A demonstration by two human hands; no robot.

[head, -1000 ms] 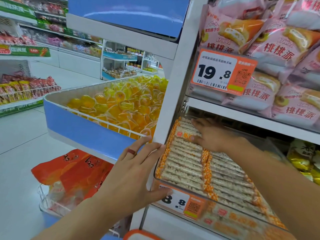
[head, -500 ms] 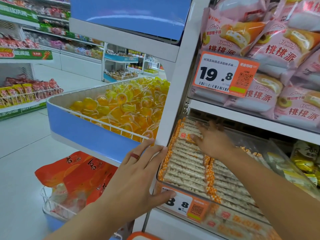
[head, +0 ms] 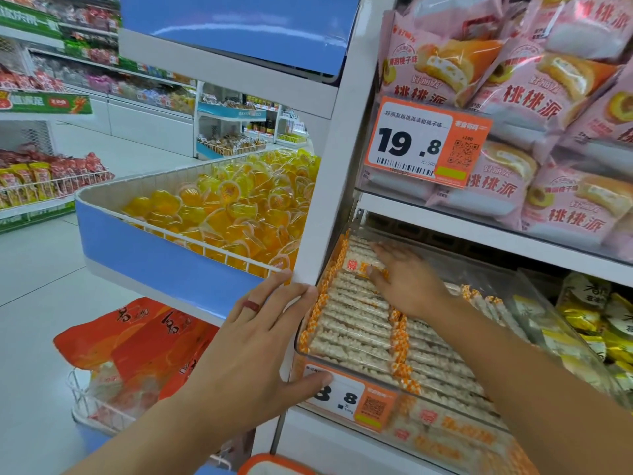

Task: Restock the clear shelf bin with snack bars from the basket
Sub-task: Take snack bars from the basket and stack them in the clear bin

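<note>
The clear shelf bin [head: 548, 313] sits on the lower shelf, packed with rows of pale snack bars [head: 352, 323] in clear wrappers with orange ends. My right hand [head: 407, 282] lies flat on the bars at the bin's back left, fingers straight and spread. My left hand [head: 253, 351] rests against the bin's front left corner. Its fingers are extended along the white upright and its thumb presses on the 8.8 price tag [head: 352, 399]. An orange basket rim [head: 274, 464] shows at the bottom edge; its contents are hidden.
Pink cake bags [head: 548, 108] fill the shelf above, behind a 19.8 tag. A blue bin of orange jelly cups [head: 226, 214] juts out on the left. Orange bags in a wire rack [head: 144, 341] sit below it. Yellow packs [head: 596, 323] lie to the right.
My right hand has shifted slightly over the back bars. My left hand stays on the bin's corner. The view has tilted a little.
</note>
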